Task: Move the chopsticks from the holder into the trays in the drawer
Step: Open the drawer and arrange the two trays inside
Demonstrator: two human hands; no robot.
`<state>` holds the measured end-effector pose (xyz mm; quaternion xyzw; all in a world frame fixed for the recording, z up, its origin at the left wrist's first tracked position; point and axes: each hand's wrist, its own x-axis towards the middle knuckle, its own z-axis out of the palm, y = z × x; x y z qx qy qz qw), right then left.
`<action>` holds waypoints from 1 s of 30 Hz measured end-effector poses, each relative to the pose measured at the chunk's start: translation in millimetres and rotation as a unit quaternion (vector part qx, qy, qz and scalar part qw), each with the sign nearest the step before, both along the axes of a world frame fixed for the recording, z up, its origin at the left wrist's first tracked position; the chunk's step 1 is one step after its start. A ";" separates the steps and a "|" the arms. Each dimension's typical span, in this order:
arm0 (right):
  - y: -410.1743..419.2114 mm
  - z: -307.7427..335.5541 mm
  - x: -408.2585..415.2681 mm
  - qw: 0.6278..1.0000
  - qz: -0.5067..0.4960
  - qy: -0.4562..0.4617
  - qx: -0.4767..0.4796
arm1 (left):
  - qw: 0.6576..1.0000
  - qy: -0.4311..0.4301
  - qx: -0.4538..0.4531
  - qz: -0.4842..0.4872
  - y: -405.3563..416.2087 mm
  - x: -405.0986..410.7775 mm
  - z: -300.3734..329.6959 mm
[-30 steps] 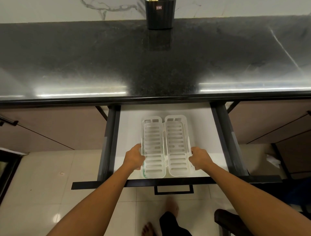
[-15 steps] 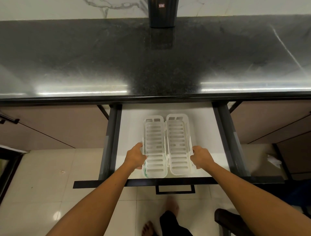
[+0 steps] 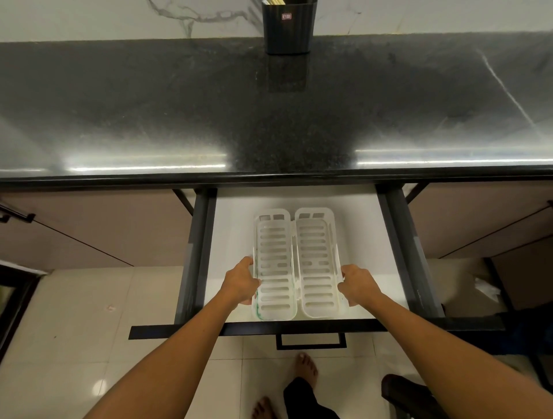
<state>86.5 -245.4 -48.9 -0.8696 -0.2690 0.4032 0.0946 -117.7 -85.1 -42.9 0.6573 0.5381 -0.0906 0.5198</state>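
Chopsticks (image 3: 273, 1) all wait in the holder (image 3: 289, 28); my left hand (image 3: 241, 284) and right hand (image 3: 356, 285) grip the empty trays (image 3: 297, 263).

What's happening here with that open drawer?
A person is standing at a black stone counter with the white-lined drawer pulled out. The left hand and the right hand each grip an outer edge of two slotted white plastic trays lying side by side. Both trays are empty; the chopsticks sit in the black ribbed holder at the back.
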 end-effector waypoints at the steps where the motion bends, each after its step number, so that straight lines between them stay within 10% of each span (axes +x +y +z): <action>1: -0.5 -0.2 -0.2 1.000 0.000 0.000 -0.001 | 1.000 0.000 -0.001 0.000 -0.6 0.2 0.4; 30: -6.0 15.2 -7.2 0.999 -0.032 0.028 0.026 | 0.998 0.008 -0.048 0.027 -1.4 -10.8 20.8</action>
